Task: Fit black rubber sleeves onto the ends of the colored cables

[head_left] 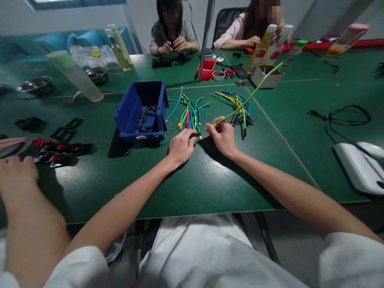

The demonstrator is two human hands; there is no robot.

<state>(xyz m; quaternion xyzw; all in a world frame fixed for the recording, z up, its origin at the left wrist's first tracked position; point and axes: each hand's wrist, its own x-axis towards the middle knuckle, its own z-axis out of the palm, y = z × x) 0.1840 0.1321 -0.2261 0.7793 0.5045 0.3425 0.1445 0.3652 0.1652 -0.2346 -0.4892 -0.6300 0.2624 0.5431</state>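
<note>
My right hand (223,138) pinches a yellow-green wire (255,90) near its lower end; the rest of the wire rises up and to the right. A short black sleeve (195,135) is between the fingers of my left hand (181,147), just left of my right hand. Beyond my left hand lies a pile of wires (187,110) in blue, green, yellow and red, with metal ring ends. A second wire bundle (237,102), with black sleeves on its near ends, lies beyond my right hand. Left of the piles, a blue bin (120,114) contains several short black sleeves (145,116).
Black and red parts (64,152) lie at left, beside another person's arm (27,208). A white device (357,168) and a black cable (354,116) are at right. Across the table stand a red box (207,70), a tape roll (219,75) and bottles (120,52); two people sit there.
</note>
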